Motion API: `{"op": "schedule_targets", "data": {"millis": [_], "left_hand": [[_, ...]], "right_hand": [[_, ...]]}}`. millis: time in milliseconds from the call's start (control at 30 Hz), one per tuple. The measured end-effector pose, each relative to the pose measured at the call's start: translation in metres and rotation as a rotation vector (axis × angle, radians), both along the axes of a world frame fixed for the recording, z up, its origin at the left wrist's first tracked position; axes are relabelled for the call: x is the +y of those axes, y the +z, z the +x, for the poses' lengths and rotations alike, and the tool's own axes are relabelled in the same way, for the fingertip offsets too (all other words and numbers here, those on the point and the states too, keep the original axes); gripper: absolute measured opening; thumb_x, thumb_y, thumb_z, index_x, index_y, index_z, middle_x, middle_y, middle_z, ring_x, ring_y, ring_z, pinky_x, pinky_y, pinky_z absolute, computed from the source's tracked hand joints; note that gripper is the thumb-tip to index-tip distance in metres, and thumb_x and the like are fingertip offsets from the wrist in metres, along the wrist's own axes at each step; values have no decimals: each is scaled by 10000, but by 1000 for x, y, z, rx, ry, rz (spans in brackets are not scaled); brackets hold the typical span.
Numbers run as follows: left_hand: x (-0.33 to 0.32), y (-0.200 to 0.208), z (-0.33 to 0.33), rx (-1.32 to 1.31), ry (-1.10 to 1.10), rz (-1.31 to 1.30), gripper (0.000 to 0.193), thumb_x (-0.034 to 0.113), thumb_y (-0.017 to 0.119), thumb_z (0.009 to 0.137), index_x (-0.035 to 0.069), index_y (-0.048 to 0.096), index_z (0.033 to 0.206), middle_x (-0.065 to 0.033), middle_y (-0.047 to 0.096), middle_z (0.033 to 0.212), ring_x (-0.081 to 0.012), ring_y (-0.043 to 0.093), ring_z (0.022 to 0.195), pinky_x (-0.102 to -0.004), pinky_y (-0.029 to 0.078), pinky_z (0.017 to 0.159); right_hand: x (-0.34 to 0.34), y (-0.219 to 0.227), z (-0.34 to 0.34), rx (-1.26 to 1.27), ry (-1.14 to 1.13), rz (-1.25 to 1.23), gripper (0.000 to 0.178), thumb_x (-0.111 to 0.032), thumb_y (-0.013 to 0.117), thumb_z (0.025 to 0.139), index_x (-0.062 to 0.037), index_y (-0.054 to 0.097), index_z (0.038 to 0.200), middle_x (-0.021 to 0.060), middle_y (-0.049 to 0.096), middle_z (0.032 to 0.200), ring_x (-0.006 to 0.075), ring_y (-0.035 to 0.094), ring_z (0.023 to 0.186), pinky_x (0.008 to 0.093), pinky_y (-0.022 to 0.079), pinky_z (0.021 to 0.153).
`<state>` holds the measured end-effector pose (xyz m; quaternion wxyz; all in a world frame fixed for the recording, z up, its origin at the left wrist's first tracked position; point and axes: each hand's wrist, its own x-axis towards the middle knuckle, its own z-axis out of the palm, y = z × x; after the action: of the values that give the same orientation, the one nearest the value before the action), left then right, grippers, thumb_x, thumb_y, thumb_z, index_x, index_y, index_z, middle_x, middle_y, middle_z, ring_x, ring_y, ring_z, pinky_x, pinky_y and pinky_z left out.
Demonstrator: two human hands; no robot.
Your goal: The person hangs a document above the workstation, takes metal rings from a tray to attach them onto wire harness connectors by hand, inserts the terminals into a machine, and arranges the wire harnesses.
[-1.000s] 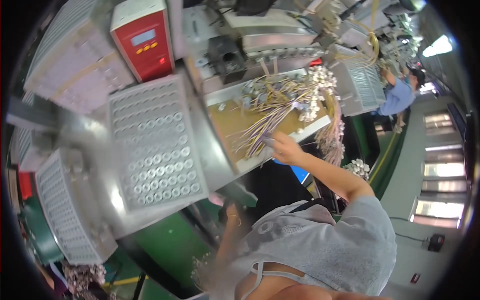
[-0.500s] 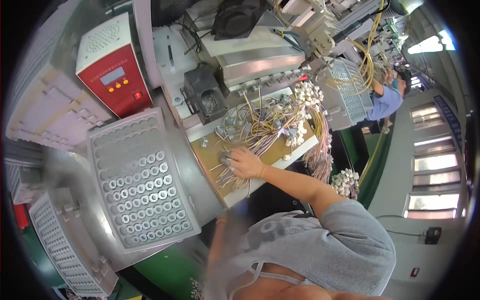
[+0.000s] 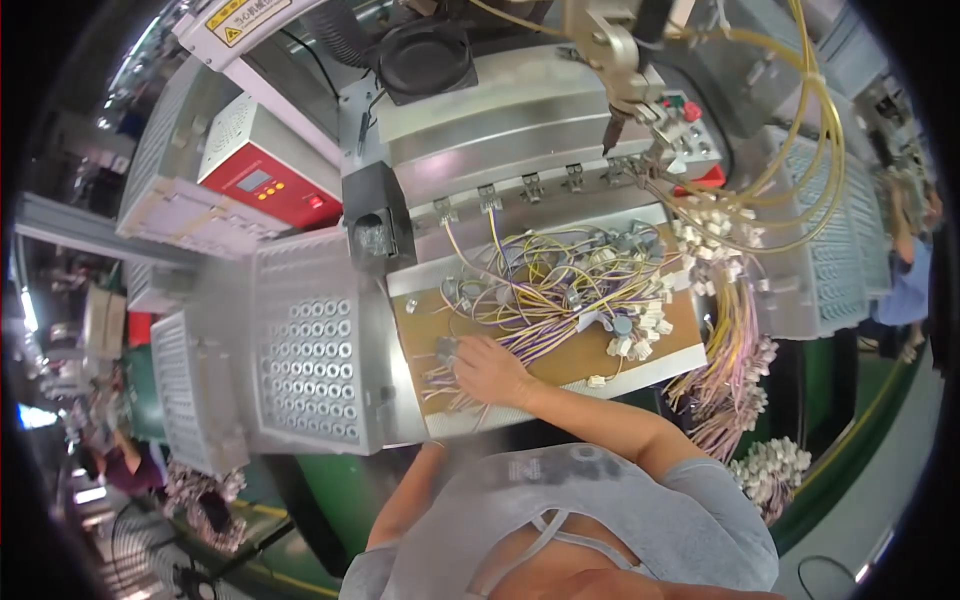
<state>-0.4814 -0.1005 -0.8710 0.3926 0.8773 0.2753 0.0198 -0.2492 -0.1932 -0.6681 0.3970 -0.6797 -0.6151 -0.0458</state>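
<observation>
In the frame's middle, the wires [image 3: 540,341] are lying under and beside the right hand's grip [image 3: 488,372] — I cannot tell if it is pinching any — and spreading toward the upper right.

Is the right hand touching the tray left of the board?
Apart: the head view shows a steel strip and the board between the tray and right hand.

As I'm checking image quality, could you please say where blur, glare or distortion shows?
Head view: a smudge softens the left side of the shirt; head view: haze veils the left of the tray; head view: soft highlight on the metal cover; head view: edges bend near the border.
</observation>
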Motion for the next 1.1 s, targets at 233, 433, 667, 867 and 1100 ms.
{"op": "schedule_targets", "data": {"millis": [233, 433, 667, 867, 1100], "left_hand": [[-54, 176, -6, 237, -7, 59, 234, 164, 565, 756, 58, 564, 965, -162, 584, 913, -333, 546, 855, -396, 437, 752], [-59, 281, 18, 122, 250, -105, 167, 118, 619, 763, 30, 597, 904, -50, 621, 754, -88, 529, 625, -238, 446, 586], [-6, 290, 63, -311, 379, 241, 274, 73, 611, 762, 35, 581, 1032, -45, 603, 871, -110, 560, 779, -247, 463, 684], [14, 308, 105, -404, 408, -108, 302, 54, 616, 757, 40, 586, 1057, -11, 613, 821, -72, 554, 719, -212, 458, 622], [21, 315, 122, -346, 260, 64, 222, 9, 611, 758, 24, 625, 979, -14, 630, 783, -35, 531, 617, -166, 421, 522]], "right_hand": [[-10, 21, 31, 271, 43, 226, 110, -47, 531, 659, -8, 490, 754, 147, 482, 774, 319, 488, 797, 388, 420, 690], [-12, 4, 43, 125, 183, -140, 99, 10, 502, 669, 6, 492, 767, 151, 521, 782, 314, 507, 759, 389, 426, 664], [-22, 25, 53, 392, 250, 63, 95, -2, 534, 674, -8, 560, 765, 134, 497, 647, 286, 507, 628, 365, 405, 574], [-32, 27, 61, 517, 218, -57, 93, -6, 570, 649, 20, 519, 722, 159, 515, 690, 326, 522, 693, 388, 436, 638], [-14, 59, 53, 227, 266, 195, 162, -3, 568, 682, -6, 560, 844, 118, 516, 681, 272, 525, 661, 351, 414, 559]]}}
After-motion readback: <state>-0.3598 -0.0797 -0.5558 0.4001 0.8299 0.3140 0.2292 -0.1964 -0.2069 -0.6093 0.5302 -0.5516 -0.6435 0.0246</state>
